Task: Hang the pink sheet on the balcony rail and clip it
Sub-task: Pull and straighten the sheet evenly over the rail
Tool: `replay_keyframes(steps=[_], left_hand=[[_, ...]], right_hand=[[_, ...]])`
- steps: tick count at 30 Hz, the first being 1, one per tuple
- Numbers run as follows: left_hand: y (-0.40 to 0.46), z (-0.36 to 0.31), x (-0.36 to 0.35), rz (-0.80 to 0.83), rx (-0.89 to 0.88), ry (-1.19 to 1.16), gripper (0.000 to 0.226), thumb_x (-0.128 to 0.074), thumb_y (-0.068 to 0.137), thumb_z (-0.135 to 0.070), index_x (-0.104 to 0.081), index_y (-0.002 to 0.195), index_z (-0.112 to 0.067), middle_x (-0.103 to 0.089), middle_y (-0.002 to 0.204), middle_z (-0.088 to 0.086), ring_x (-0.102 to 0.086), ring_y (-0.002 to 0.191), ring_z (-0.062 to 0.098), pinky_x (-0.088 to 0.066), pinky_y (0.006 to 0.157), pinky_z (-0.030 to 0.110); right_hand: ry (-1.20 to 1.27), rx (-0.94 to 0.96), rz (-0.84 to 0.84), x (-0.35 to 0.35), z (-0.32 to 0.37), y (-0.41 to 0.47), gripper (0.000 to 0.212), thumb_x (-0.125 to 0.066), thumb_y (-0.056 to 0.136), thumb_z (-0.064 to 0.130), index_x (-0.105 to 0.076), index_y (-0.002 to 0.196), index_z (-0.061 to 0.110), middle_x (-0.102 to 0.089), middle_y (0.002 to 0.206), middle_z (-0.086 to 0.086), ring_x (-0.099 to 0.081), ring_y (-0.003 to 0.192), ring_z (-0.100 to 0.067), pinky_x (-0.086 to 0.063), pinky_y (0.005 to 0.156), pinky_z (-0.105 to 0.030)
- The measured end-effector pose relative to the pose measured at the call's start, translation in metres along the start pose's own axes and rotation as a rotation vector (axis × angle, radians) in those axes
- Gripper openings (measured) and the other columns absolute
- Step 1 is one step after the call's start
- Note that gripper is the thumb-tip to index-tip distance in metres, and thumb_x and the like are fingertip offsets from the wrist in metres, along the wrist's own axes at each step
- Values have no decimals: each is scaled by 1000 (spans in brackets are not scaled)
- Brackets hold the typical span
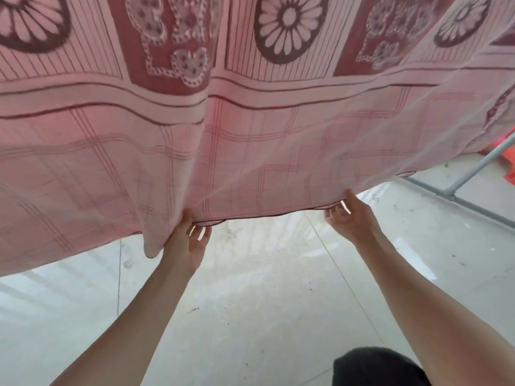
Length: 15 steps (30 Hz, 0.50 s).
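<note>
The bottom edge of the pink sheet (250, 151) is pinched by the left hand (185, 243) and right hand (349, 218), probably to pull it flat.

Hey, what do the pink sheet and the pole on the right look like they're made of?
Pink sheet: thin woven cloth, likely cotton; matte, light glows through, soft folds. Pole: probably metal tube, dull grey, joined by a clamp fitting.

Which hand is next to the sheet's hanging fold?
The left hand: the sheet bunches into a drooping fold beside it. By the right hand the hem is flat.
</note>
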State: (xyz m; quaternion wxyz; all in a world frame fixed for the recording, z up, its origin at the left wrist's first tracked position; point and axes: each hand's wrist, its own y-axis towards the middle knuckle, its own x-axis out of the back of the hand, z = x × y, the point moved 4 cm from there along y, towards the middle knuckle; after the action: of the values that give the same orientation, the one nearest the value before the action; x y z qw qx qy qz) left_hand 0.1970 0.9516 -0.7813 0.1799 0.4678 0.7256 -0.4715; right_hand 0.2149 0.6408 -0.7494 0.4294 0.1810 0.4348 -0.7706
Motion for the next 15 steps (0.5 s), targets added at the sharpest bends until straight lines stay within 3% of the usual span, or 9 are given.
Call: replay_keyframes(steps=[4,7,12,15], left_hand=[[4,27,-19,-28,-6,-112,13,-59,89,-25,-53,95,-15,-57,88,-3,-55,82,9,-46,74,28],[0,65,-45,-12,-17,-40,24,-60,86,-36,-53,97,-16,-58,95,-2,-57,90,11,-46,79,29],[-13,160,-107,95,72,206,14,-55,89,-31,-56,96,-19,-53,106,-2,-52,104,16,-41,93,36],[-24,214,-136,139,96,244,18,-58,88,-28,-57,102,-17,-56,106,-2,-55,104,16,-46,87,35]], right_hand=[[5,-61,48,9,16,9,27,-71,64,0,-60,86,9,-59,92,-5,-60,87,-16,-58,59,-29],[-79,-128,73,19,21,21,7,-60,82,3,-57,81,10,-58,87,-5,-58,81,-17,-58,56,-29],[-99,-247,189,32,31,40,11,-53,88,5,-58,79,9,-67,65,-4,-60,75,-16,-57,59,-26],[-100,-325,245,42,38,46,13,-54,89,6,-59,78,10,-66,69,-2,-59,80,-15,-53,74,-29]])
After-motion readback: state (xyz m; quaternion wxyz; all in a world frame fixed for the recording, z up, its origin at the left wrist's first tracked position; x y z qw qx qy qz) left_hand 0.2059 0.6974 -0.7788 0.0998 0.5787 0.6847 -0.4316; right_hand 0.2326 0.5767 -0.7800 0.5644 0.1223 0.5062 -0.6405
